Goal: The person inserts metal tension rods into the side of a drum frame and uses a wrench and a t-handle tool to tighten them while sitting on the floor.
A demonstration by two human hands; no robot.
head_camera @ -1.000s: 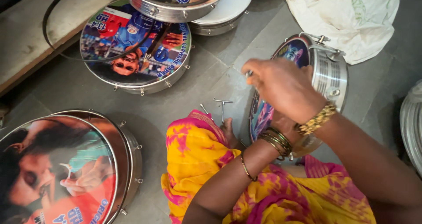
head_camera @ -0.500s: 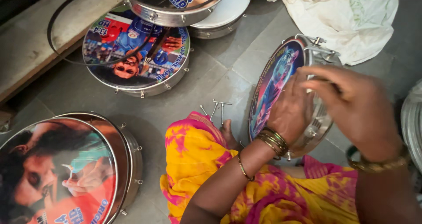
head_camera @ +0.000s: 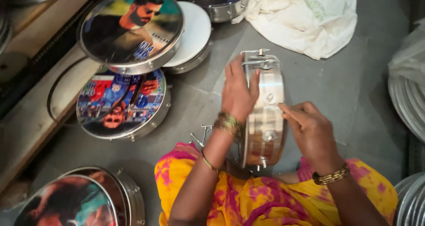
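A shiny metal frame drum [head_camera: 264,115] stands on its edge on the grey floor between my knees, its steel rim facing me. My left hand [head_camera: 238,93] lies flat against its printed skin side and steadies it. My right hand [head_camera: 310,130] rests on the rim's right side, fingers pressed to the metal near a tuning lug. Bangles circle both wrists. Small metal hooks [head_camera: 201,135] lie on the floor beside my left forearm.
Finished drums with printed picture skins lie at left [head_camera: 119,104], upper left [head_camera: 133,29] and bottom left [head_camera: 66,204]. A white-skinned drum [head_camera: 195,37] and a white cloth [head_camera: 310,17] lie at the top. Metal rims [head_camera: 409,102] stack at right. A wooden plank [head_camera: 31,119] borders the left.
The drum has turned from showing its printed face to standing edge-on. My right hand came down from the top onto the rim's right side, and the view has shifted upward.
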